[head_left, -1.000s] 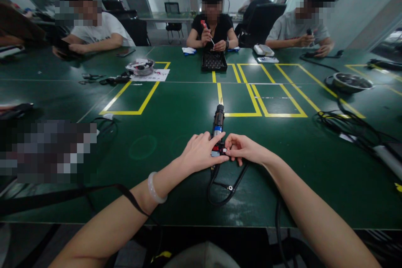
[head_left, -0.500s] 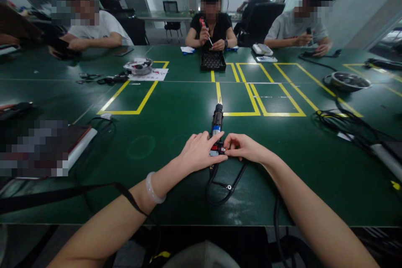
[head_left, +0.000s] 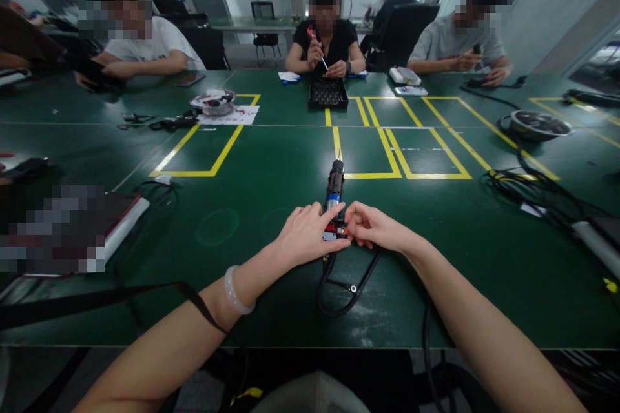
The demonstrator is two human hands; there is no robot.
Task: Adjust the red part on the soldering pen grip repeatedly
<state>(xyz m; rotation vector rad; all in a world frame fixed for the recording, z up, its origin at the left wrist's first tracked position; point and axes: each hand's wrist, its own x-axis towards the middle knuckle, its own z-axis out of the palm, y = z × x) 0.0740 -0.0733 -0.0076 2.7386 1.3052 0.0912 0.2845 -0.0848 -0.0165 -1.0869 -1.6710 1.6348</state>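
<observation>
In front of me on the green table (head_left: pixel 271 290) lies a partly bared electric drill (head_left: pixel 335 181), its black chuck and bit pointing away. Behind the chuck are a blue band and a silver section. My left hand (head_left: pixel 303 235) is closed around its rear, with thumb and fingers on either side of a small red and black part (head_left: pixel 334 229). From the right, my right hand (head_left: pixel 371 226) pinches at the edge of that part; what its fingertips hold is hidden. A black cord (head_left: pixel 334 314) loops toward me below the hands, with a small metal ring terminal (head_left: pixel 353 288) beside it.
Yellow tape (head_left: pixel 372 175) marks boxes on the table. To the right are a metal bowl (head_left: pixel 542 132) and tangled black cables (head_left: pixel 518 184); another bowl (head_left: pixel 213 110) stands far left. Across the table, a person (head_left: pixel 324 45) works over a black tray (head_left: pixel 328 105); others sit on both sides.
My right fingertips have shifted slightly at the red part, and more of an orange-red bit shows beside them. My left hand and the drill stay in place.
</observation>
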